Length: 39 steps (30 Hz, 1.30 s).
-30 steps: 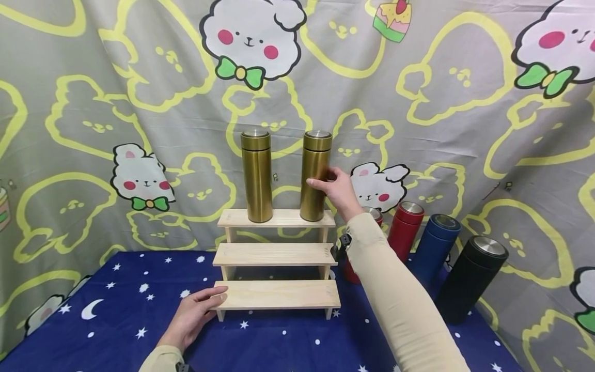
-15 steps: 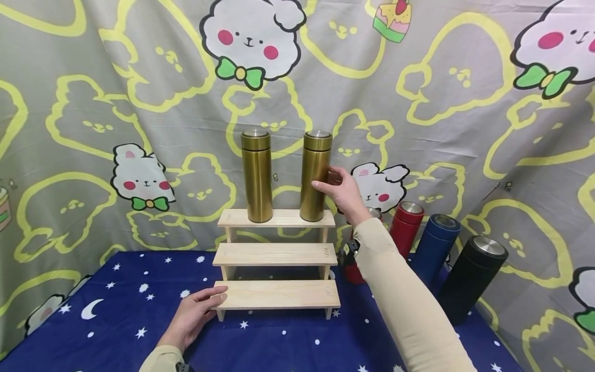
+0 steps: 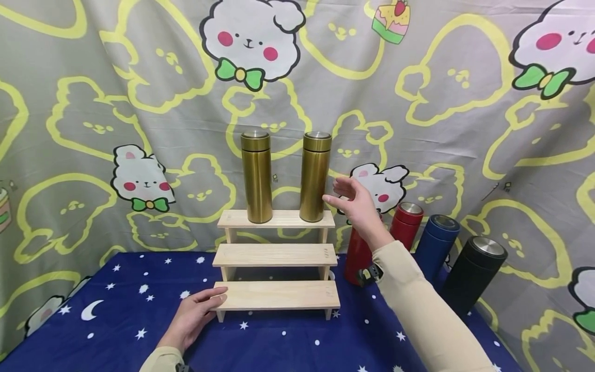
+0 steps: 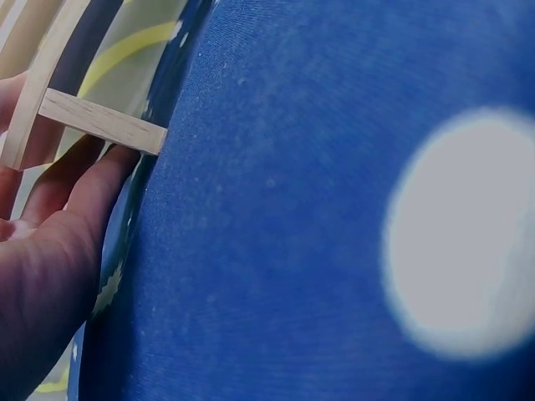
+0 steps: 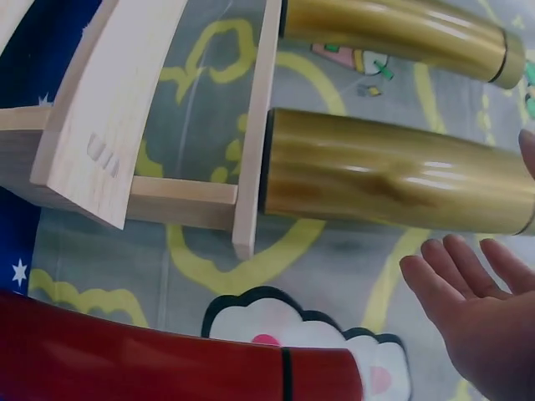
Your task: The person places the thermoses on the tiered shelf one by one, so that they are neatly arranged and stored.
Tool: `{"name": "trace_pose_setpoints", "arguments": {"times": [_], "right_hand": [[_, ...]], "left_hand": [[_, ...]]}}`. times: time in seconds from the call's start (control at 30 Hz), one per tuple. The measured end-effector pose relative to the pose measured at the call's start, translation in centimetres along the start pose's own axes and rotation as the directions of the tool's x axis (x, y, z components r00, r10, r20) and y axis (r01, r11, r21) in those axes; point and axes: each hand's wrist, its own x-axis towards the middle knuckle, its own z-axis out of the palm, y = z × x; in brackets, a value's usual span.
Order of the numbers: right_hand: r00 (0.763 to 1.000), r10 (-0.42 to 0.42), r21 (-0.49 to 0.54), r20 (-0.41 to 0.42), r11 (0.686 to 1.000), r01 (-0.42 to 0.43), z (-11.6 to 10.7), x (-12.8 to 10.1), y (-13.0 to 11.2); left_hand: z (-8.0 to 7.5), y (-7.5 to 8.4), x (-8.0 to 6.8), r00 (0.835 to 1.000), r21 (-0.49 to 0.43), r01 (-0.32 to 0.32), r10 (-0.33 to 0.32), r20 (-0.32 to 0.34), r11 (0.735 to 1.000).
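Two gold vacuum flasks stand upright on the top step of a three-step wooden display stand (image 3: 276,295): a left flask (image 3: 258,186) and a right flask (image 3: 315,178). My right hand (image 3: 361,207) is just right of the right flask, fingers spread and holding nothing; in the right wrist view a gap shows between the fingertips (image 5: 435,269) and the gold body (image 5: 393,171). My left hand (image 3: 191,316) grips the left end of the bottom step, thumb over the board and fingers below by the leg (image 4: 104,121).
At the right of the stand are two red flasks, one nearer (image 3: 357,256) partly behind my right hand and one farther (image 3: 405,225), then a blue flask (image 3: 436,245) and a black flask (image 3: 475,274). A cartoon-print curtain (image 3: 186,119) hangs behind the blue star-patterned tablecloth (image 3: 260,346).
My right hand has let go of the right gold flask and drawn away to the right and slightly down. The flask stays standing on the top step. My left hand has not moved.
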Motion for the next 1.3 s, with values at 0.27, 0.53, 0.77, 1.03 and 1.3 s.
{"name": "trace_pose_setpoints", "arguments": {"times": [0.27, 0.53, 0.77, 1.03, 1.3], "right_hand": [[0.997, -0.069, -0.065, 0.034, 0.995, 0.071, -1.3, -4.0, -0.8], [0.995, -0.076, -0.043, -0.071, 0.996, 0.074, -3.7, -7.6, -0.4], [0.983, -0.049, -0.097, -0.176, 0.995, 0.032, -5.9, -9.8, 0.8], [0.981, 0.058, -0.098, -0.185, 0.992, -0.077, -7.0, -10.5, 3.0], [0.974, 0.151, -0.033, -0.170, 0.987, -0.159, -6.5, -10.0, 5.6]], "left_hand": [[-0.1, 0.1, -0.1, 1.000, -0.005, -0.001, 0.001, 0.003, 1.000], [-0.1, 0.1, 0.0, 1.000, -0.032, 0.001, -0.001, -0.013, 0.999], [0.4, 0.2, 0.1, 1.000, -0.017, -0.010, 0.010, -0.004, 1.000], [0.7, 0.2, 0.2, 1.000, -0.024, -0.014, 0.014, -0.002, 1.000], [0.2, 0.2, 0.0, 1.000, -0.023, -0.011, 0.011, -0.013, 1.000]]}}
